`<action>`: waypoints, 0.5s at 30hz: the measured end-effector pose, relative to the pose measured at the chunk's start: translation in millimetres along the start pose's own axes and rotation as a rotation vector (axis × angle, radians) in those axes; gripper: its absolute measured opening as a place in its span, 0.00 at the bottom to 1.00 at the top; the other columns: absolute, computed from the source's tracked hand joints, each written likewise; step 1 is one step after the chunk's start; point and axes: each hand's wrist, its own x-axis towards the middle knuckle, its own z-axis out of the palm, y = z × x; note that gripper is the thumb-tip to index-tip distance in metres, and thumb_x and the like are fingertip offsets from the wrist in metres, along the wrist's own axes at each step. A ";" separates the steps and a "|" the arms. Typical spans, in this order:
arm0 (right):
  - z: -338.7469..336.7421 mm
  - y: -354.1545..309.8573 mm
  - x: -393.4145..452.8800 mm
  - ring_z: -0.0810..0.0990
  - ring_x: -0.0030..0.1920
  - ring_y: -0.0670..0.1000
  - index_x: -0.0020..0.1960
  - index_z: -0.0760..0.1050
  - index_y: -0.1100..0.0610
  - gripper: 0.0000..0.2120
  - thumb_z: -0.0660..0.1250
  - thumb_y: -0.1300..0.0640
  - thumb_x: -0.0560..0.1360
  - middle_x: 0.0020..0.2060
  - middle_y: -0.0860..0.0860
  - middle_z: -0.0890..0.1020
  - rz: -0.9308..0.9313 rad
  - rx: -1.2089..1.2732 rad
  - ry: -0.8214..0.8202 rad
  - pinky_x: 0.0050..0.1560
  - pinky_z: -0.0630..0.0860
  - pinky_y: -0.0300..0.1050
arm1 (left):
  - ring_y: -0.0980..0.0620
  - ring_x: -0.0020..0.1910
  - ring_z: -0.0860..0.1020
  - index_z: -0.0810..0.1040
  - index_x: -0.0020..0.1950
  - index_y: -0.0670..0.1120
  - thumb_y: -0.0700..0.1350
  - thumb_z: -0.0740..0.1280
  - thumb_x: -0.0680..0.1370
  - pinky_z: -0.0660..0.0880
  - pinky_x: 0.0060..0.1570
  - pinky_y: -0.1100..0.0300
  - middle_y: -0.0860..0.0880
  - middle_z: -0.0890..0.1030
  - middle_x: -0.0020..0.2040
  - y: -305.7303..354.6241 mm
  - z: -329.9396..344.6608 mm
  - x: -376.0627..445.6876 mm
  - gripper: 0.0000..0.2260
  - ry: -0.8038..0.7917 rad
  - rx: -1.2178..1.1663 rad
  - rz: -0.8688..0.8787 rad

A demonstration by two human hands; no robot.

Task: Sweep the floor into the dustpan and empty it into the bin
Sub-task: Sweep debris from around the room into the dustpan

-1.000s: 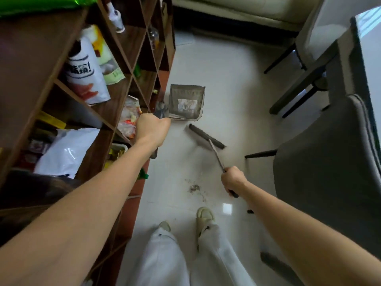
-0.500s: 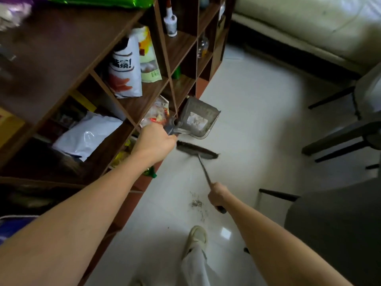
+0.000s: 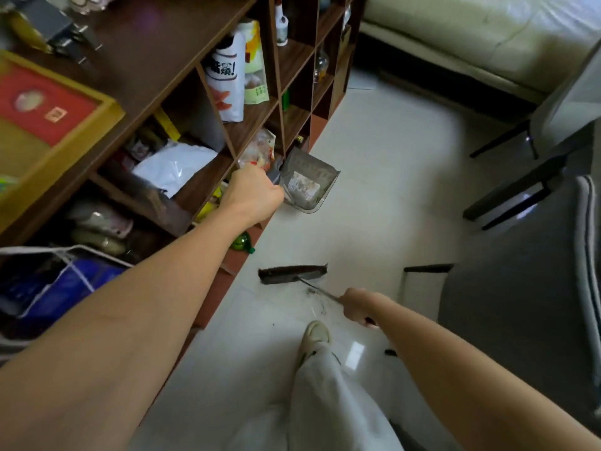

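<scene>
one dustpan [image 3: 307, 183], one broom [image 3: 292, 274], one small patch of dust [image 3: 317, 299], two hands. the left hand [image 3: 252, 194] is curled tight round the dustpan's handle and holds the pan off the floor [image 3: 383, 196], just beside the lower front edge of the brown shelf unit [image 3: 182, 60]; a pale scrap lies inside the pan. the right hand [image 3: 357, 305] grips the thin handle of the broom, whose dark head lies across the floor, near the foot of the shelf unit and well below the dustpan. the dust lies on the floor between the broom head and one shoe [image 3: 314, 333], under the handle. the widest bare stretch of pale floor runs from the dustpan toward the sofa [image 3: 481, 37] along the far edge. a grey chair [image 3: 527, 307] closes the right side, its dark leg near the broom head, and dark table legs [image 3: 510, 190] stand further back on the right.
</scene>
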 end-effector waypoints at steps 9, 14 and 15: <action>113.4 -15.4 -79.0 0.76 0.38 0.53 0.64 0.72 0.62 0.18 0.52 0.65 0.78 0.48 0.56 0.78 0.010 0.133 0.184 0.28 0.69 0.39 | 0.38 0.46 0.78 0.74 0.41 0.38 0.41 0.65 0.75 0.68 0.38 0.57 0.37 0.79 0.45 -78.9 -15.3 -130.5 0.07 0.031 -0.098 -0.040; 115.1 -57.0 -70.4 0.81 0.42 0.57 0.64 0.71 0.64 0.16 0.55 0.64 0.77 0.51 0.60 0.79 -0.007 0.138 0.208 0.34 0.79 0.45 | 0.42 0.40 0.76 0.76 0.45 0.38 0.43 0.65 0.75 0.68 0.36 0.57 0.43 0.76 0.40 -100.3 -15.3 -155.0 0.07 0.048 -0.166 -0.164; 111.7 -64.7 -66.1 0.81 0.42 0.58 0.62 0.71 0.65 0.15 0.55 0.64 0.77 0.51 0.60 0.79 -0.021 0.124 0.208 0.34 0.79 0.45 | 0.42 0.39 0.76 0.76 0.45 0.38 0.43 0.65 0.74 0.70 0.34 0.58 0.43 0.77 0.40 -105.5 -13.4 -155.8 0.08 0.046 -0.184 -0.183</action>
